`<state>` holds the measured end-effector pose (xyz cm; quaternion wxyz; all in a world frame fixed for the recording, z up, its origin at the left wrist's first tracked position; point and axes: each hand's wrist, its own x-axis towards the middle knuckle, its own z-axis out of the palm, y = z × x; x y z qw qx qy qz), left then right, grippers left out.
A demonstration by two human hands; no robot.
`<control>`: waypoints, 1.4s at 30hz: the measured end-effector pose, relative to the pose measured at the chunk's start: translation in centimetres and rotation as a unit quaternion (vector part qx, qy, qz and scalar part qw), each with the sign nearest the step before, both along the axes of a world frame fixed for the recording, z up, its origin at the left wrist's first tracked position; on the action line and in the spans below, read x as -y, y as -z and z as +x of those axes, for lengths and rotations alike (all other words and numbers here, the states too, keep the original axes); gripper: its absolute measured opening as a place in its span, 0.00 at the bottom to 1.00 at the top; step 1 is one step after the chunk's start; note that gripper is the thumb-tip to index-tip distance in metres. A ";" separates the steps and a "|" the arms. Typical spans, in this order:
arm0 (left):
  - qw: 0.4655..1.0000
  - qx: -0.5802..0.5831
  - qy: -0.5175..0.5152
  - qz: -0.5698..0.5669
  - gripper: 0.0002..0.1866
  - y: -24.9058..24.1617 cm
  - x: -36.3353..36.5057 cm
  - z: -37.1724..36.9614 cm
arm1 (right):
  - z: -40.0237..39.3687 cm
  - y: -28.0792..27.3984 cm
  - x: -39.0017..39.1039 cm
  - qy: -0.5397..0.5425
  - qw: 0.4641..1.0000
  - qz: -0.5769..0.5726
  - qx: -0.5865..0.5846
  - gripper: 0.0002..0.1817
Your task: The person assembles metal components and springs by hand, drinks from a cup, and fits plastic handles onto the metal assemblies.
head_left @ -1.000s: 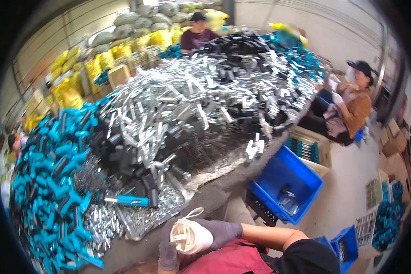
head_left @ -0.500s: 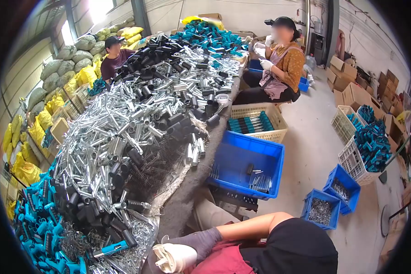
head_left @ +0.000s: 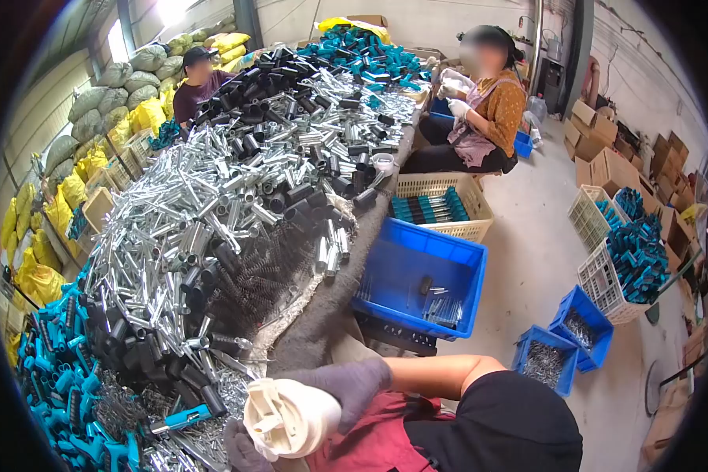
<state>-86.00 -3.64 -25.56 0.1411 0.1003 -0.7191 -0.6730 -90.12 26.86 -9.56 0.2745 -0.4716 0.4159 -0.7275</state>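
My right hand (head_left: 360,387), in a dark grey glove, is closed around a cream-white drinking bottle (head_left: 299,421) at the bottom of the view. The bottle is tilted with its moulded lid (head_left: 269,417) towards the camera. My left hand (head_left: 244,447), also gloved in grey, is beside the lid at the lower left; its fingers are mostly hidden, and I cannot make out whether it grips the bottle. Left of the hands lies a teal-handled tool (head_left: 182,418) among loose metal parts.
A large heap of metal tubes (head_left: 189,204), springs and black sleeves covers the table. Teal handles (head_left: 63,385) pile up at left. A blue bin (head_left: 425,275), a cream crate (head_left: 448,224) and small blue bins (head_left: 544,362) stand at right. Two co-workers (head_left: 492,110) (head_left: 193,90) sit farther back.
The bottle has come up and turned, so its lid now faces the camera. My right hand has risen slightly with it, and my left hand now shows beside the lid.
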 end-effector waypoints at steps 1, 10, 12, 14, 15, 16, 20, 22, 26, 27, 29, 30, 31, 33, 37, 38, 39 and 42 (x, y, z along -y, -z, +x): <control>1.000 0.005 -0.014 0.002 0.27 0.2 0.0 0.3 | -0.3 -0.9 -0.8 -0.001 1.000 0.002 0.003 0.64; 0.985 -0.021 -0.016 -0.173 0.15 -2.7 -2.1 2.0 | 0.9 -6.9 -6.6 0.124 0.967 0.023 -0.222 0.45; 0.971 -0.034 -0.005 -0.235 0.13 -3.4 -2.5 2.0 | 0.9 -7.6 -7.5 0.148 0.949 0.021 -0.278 0.45; 0.954 -0.047 0.004 -0.296 0.12 -4.0 -2.8 1.9 | 0.6 -8.5 -8.3 0.170 0.927 0.018 -0.333 0.45; 0.944 -0.054 0.008 -0.327 0.12 -4.2 -3.0 1.9 | 0.5 -8.8 -8.6 0.180 0.915 0.016 -0.361 0.45; 0.932 -0.060 0.012 -0.357 0.12 -4.4 -3.2 1.9 | 0.3 -9.1 -8.8 0.191 0.902 0.014 -0.388 0.45; 0.905 -0.106 0.029 -0.411 0.10 -4.9 -4.1 1.4 | 0.0 -9.0 -9.2 0.218 0.869 -0.012 -0.443 0.44; 0.913 -0.104 0.038 -0.392 0.11 -4.3 -3.9 1.3 | 0.0 -8.8 -9.1 0.228 0.860 -0.046 -0.454 0.43; 0.916 -0.131 0.025 -0.377 0.10 -5.9 -5.0 1.5 | -0.3 -9.6 -9.0 0.233 0.851 -0.073 -0.464 0.41; 0.916 -0.126 0.025 -0.379 0.10 -6.1 -5.1 1.4 | -0.4 -9.7 -9.0 0.230 0.845 -0.080 -0.477 0.41; 0.910 -0.146 0.022 -0.388 0.11 -6.1 -5.1 1.5 | -0.2 -10.1 -8.9 0.232 0.843 -0.092 -0.476 0.39; 0.910 -0.145 0.022 -0.388 0.11 -6.0 -5.1 1.5 | 0.2 -10.9 -8.9 0.228 0.861 -0.063 -0.451 0.32; 0.911 -0.140 0.021 -0.387 0.11 -5.8 -5.1 1.5 | 0.3 -11.4 -9.0 0.222 0.876 -0.035 -0.426 0.24; 0.913 -0.130 0.017 -0.386 0.11 -5.6 -5.0 1.5 | 0.3 -11.3 -8.7 0.225 0.875 -0.038 -0.426 0.25; 0.904 -0.124 0.015 -0.410 0.11 -5.7 -5.0 1.3 | -0.5 -10.2 -8.6 0.236 0.842 -0.068 -0.481 0.41; 0.901 -0.139 0.015 -0.411 0.11 -5.6 -5.0 1.4 | -0.5 -9.8 -8.5 0.229 0.851 -0.072 -0.468 0.43; 0.897 -0.154 0.014 -0.413 0.11 -5.7 -5.0 1.3 | -0.5 -9.8 -8.5 0.229 0.848 -0.074 -0.472 0.43; 0.912 -0.135 0.009 -0.387 0.11 -6.1 -5.2 1.6 | 0.1 -9.5 -8.4 0.235 0.854 -0.071 -0.458 0.43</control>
